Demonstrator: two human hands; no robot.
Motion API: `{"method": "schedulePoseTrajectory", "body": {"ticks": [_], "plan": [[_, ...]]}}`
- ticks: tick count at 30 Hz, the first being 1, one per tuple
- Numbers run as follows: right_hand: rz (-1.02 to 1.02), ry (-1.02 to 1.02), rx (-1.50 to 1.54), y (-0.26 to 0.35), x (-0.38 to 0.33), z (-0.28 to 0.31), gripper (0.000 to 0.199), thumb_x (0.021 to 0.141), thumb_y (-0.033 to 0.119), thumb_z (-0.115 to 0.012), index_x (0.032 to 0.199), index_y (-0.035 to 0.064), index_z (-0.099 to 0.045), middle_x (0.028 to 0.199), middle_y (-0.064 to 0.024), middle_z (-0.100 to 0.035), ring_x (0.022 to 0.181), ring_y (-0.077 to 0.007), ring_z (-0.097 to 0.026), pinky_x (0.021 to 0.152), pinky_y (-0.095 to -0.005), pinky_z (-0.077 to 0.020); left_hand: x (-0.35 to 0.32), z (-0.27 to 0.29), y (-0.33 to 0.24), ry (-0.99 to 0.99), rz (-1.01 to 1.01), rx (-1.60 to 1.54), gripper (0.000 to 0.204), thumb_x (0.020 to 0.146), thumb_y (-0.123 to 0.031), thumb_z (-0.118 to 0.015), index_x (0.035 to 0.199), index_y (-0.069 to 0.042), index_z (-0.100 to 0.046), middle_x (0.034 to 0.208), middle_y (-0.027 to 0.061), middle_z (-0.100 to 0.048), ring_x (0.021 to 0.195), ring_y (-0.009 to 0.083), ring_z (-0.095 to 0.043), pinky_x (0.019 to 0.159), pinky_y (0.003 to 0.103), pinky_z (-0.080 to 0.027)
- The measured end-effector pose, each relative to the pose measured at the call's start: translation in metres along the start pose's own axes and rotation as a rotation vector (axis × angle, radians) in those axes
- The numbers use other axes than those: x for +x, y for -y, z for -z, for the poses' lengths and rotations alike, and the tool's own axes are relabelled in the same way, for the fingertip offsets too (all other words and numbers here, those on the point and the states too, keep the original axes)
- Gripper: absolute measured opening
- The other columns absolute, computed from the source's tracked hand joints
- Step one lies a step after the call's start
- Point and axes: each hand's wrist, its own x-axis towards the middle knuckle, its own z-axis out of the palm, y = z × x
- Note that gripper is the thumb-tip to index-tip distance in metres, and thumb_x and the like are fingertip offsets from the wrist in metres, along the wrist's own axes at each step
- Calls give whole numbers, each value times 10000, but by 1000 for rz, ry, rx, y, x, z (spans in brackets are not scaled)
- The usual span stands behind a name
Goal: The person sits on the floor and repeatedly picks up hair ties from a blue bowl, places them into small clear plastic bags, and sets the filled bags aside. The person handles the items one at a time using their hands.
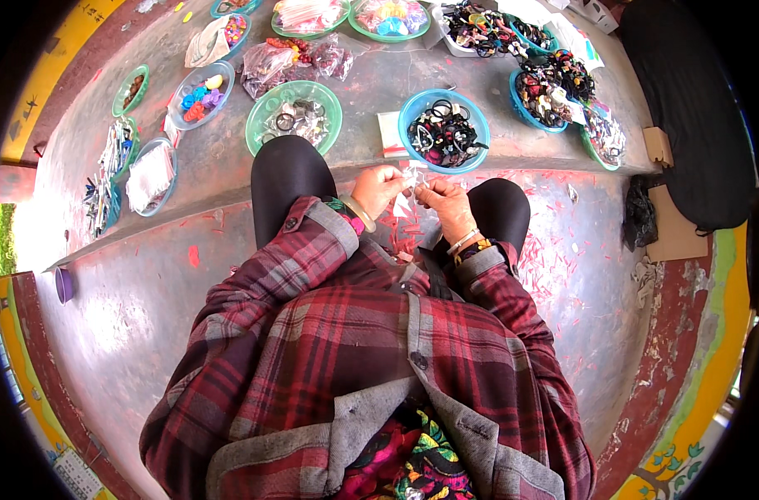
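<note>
Between my knees, my left hand [376, 188] and my right hand [448, 205] meet with fingertips pinched. Both grip a small white and clear piece [414, 175], perhaps a plastic wrapper; its exact kind is too small to make out. A white pointed bit [403, 205] hangs below the fingers. Just beyond my hands stands a blue bowl [482, 125] of black hair ties [443, 133]. To its left is a green bowl [252, 125] holding clear and silvery pieces with a few dark rings. A white packet [391, 133] lies between the two bowls.
More bowls line the raised ledge: a blue basin [517, 102] of hair ties at right, a pale basin [179, 117] of colourful pieces at left. A plastic bag [258, 71] lies behind. Red scraps [554, 250] litter the floor. A black bag [640, 212] and a purple cup [64, 285] sit at the sides.
</note>
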Motion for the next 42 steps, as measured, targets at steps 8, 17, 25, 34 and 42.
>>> {"method": "schedulePoseTrajectory", "body": {"ticks": [8,17,25,34,42], "plan": [[-49,-13,123,0,0,0,103,784,113,-611,707,48,-590,620,9,-543,571,-71,-472,563,-206,-361,5,1,7,51,-27,-160,160,814,-184,-591,877,-38,-583,775,11,-597,677,70,-538,547,183,-394],[48,-77,200,-11,5,5,89,777,86,-613,701,56,-581,631,15,-543,570,-67,-466,557,-198,-355,3,3,7,134,192,-253,229,788,-147,-619,971,-42,-528,849,12,-572,724,97,-547,574,213,-422],[-92,14,144,-3,1,2,84,775,108,-621,715,70,-577,629,18,-540,567,-62,-463,554,-191,-354,3,7,3,47,165,-302,205,742,-79,-650,902,-48,-526,799,8,-561,659,83,-524,564,209,-419],[5,-53,114,-9,3,0,107,759,85,-627,678,77,-557,603,29,-516,538,-55,-442,526,-192,-342,6,6,13,20,90,-197,176,757,-103,-645,876,-44,-529,763,8,-558,613,77,-510,536,211,-408],[37,-136,-54,-19,8,2,118,756,96,-637,676,66,-556,586,43,-507,539,-36,-439,518,-190,-344,-2,-5,11,75,-57,38,237,826,-238,-586,942,-36,-542,820,5,-557,677,83,-521,574,226,-442]]}}
